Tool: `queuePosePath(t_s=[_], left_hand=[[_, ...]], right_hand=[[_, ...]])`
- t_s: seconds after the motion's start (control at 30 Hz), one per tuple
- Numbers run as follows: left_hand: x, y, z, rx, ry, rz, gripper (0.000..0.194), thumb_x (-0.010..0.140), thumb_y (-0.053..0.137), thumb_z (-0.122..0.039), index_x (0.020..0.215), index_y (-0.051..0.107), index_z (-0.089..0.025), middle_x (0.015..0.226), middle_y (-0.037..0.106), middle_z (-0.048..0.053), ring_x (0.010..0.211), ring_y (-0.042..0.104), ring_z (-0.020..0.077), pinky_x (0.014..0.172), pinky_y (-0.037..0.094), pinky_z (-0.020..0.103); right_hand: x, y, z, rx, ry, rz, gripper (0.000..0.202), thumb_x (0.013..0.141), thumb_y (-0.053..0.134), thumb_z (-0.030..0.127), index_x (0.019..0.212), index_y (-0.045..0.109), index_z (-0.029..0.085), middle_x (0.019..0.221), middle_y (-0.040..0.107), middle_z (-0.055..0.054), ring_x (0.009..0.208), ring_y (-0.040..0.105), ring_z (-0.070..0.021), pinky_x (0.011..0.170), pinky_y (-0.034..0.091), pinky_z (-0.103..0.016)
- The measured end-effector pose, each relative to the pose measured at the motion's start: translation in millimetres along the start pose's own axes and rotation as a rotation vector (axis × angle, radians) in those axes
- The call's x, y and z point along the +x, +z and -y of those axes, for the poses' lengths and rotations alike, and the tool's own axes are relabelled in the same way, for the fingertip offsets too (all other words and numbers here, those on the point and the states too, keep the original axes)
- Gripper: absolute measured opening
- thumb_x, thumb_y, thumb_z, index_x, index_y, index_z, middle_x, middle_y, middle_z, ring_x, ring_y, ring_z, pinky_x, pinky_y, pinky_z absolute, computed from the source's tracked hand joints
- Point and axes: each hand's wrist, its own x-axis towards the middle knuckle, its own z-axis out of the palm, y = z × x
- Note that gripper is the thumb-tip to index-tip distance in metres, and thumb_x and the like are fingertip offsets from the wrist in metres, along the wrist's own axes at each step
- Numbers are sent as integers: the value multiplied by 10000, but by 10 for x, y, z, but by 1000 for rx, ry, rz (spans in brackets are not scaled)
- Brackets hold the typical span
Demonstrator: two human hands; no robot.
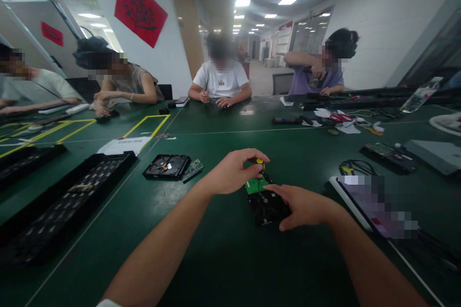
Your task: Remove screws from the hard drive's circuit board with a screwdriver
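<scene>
My left hand is closed in a pinch on a small screwdriver with a yellow top, held upright over a hard drive. The black hard drive lies on the table with a green circuit board on its far end. The screwdriver's tip is too small to make out against the board. From the right, my right hand reaches across the drive's edge with fingers spread. Its index fingertip touches the area by the board, and the thumb is stretched out beside the drive's near right side.
Left of my hands lie another hard drive and a loose circuit board. A long black tray stands farther left. At right are a tablet-like device, cables and a third drive. Several people sit across the table.
</scene>
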Motion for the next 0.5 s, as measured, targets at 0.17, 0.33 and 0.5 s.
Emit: queuePosePath(t_s=[0.17,0.33,0.5], left_hand=[[33,-19,98,-48,-22,-58,274,969,667,-360,1151,703,-158,1101,700,72,863,713,157,831,631,349],[56,-67,178,-57,-12,-115,296,938,709,-400,1095,717,-149,1039,706,70,835,696,149,790,629,328],[65,-107,209,-69,-4,-125,274,924,724,-374,1084,726,-151,1029,704,65,853,678,150,803,629,334]], right_hand=[[21,9,36,6,-27,-23,937,693,873,408,1546,504,290,1357,658,-110,1217,616,-353,1025,450,-430],[61,34,5,2,-38,-45,918,720,857,442,1555,503,299,1356,661,-107,1204,622,-352,1016,455,-429],[131,106,-6,-10,-15,-77,920,773,807,477,1595,445,277,1330,654,-134,1158,634,-341,997,462,-430]])
